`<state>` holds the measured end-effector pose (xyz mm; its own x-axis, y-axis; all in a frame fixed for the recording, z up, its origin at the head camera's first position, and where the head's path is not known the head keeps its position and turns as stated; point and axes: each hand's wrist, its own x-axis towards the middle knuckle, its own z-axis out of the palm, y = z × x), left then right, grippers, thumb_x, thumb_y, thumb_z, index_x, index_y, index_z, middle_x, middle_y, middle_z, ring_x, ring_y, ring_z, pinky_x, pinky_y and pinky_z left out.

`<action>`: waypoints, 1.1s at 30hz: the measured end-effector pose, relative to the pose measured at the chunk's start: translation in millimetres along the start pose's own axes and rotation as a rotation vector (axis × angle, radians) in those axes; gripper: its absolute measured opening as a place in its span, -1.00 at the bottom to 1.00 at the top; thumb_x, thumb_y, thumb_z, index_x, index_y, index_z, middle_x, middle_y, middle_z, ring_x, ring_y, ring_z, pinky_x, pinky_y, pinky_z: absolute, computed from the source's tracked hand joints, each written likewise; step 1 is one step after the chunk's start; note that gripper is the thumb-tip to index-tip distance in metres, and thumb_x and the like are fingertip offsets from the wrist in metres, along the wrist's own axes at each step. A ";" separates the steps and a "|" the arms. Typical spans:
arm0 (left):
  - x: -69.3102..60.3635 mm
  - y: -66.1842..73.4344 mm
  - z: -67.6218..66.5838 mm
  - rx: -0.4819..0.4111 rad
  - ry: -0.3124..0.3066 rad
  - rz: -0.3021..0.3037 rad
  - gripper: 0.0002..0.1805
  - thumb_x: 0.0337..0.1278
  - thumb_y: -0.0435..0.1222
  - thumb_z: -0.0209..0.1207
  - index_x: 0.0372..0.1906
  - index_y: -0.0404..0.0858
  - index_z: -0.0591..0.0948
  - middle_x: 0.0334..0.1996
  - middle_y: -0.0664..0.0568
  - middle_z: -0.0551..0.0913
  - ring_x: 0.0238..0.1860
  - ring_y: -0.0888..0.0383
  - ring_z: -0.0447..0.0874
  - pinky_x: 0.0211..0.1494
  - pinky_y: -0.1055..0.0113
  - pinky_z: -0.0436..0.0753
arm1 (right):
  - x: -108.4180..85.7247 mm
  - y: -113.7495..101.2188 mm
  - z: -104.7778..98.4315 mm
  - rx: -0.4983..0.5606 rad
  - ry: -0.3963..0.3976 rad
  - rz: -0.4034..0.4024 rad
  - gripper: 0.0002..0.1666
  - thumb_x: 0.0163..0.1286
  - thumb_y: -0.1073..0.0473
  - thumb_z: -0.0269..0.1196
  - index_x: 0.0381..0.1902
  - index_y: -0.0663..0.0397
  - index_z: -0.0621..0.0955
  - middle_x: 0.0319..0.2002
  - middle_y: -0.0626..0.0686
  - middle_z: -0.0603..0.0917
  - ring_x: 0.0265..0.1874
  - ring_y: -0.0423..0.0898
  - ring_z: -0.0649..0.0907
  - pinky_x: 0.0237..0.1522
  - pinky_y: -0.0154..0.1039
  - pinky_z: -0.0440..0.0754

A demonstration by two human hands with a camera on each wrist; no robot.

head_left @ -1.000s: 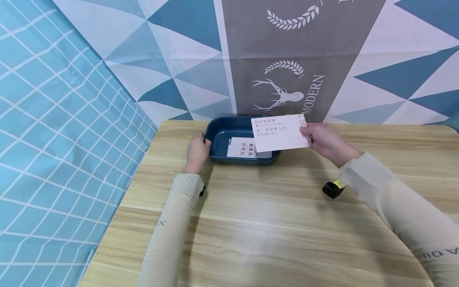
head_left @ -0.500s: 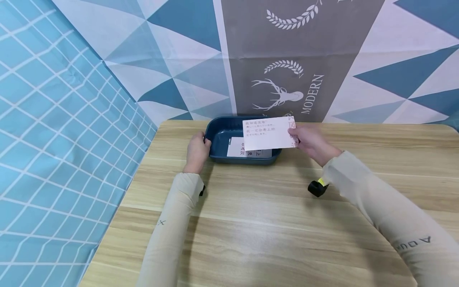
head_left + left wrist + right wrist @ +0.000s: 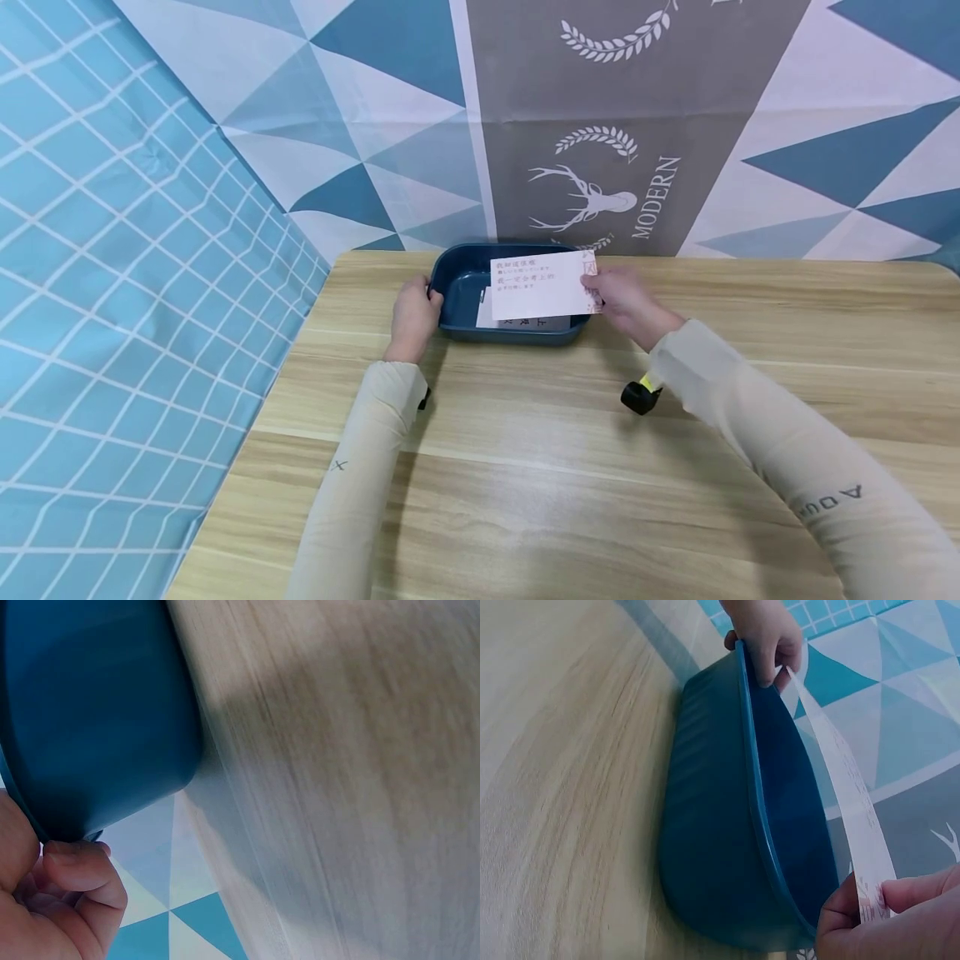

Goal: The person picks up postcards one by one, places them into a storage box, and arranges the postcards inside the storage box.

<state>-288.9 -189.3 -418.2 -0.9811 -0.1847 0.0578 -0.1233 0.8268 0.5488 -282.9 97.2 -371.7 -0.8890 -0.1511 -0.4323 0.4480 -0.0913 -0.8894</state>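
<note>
A dark blue plastic basin (image 3: 510, 337) stands at the table's back edge. My left hand (image 3: 414, 320) grips its left end by the rim, thumb over the edge; the left wrist view shows the curled fingers (image 3: 86, 881) at the rim. Between thumb and fingers of my right hand (image 3: 630, 302) is the right end of a white printed card (image 3: 536, 298), held over the basin's opening. In the right wrist view the card (image 3: 847, 795) appears nearly edge-on above the rim. Another printed card (image 3: 483, 315) lies inside the basin, mostly covered by the held one.
The wood-grain table (image 3: 525, 467) runs toward me. Behind the basin rises a patterned cloth backdrop (image 3: 585, 83) with a deer print. A blue gridded cloth (image 3: 135, 292) hangs along the left side. A black wrist camera (image 3: 640, 398) sits below my right wrist.
My right hand has moved left with the card, which now covers more of the basin and of the card inside it. The left hand stays on the basin.
</note>
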 end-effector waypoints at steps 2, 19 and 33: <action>-0.2 -0.1 0.1 0.001 -0.002 -0.001 -0.72 0.22 -0.34 -0.09 -0.06 -0.37 0.50 -0.13 -0.21 0.57 -0.17 -0.07 0.50 -0.01 0.11 0.52 | 0.2 1.1 2.3 -0.026 0.008 0.009 -0.48 0.44 0.33 -0.09 0.31 0.43 0.21 -0.37 -0.15 0.51 -0.39 -0.36 0.52 -0.27 -0.54 0.50; 0.6 -0.9 1.1 -0.018 -0.010 -0.017 -0.70 0.22 -0.34 -0.09 -0.02 -0.37 0.48 -0.07 -0.20 0.56 -0.11 -0.06 0.50 0.06 0.11 0.51 | 11.9 5.5 17.8 -0.163 0.082 0.010 -0.51 0.43 0.31 -0.07 0.27 0.41 0.27 -0.15 0.04 0.47 -0.37 -0.30 0.50 -0.27 -0.52 0.50; 0.4 -0.1 0.6 -0.017 -0.011 -0.011 -0.70 0.22 -0.33 -0.10 -0.03 -0.36 0.49 -0.08 -0.20 0.57 -0.11 -0.07 0.51 0.05 0.11 0.51 | 21.3 11.9 38.8 -0.253 0.139 -0.013 -0.53 0.41 0.31 -0.06 0.24 0.41 0.32 0.14 0.23 0.41 -0.13 -0.10 0.46 -0.09 -0.35 0.50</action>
<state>-289.3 -189.1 -418.7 -0.9813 -0.1876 0.0429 -0.1314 0.8159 0.5631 -292.8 54.7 -385.8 -0.9066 -0.0140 -0.4217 0.4143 0.1588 -0.8962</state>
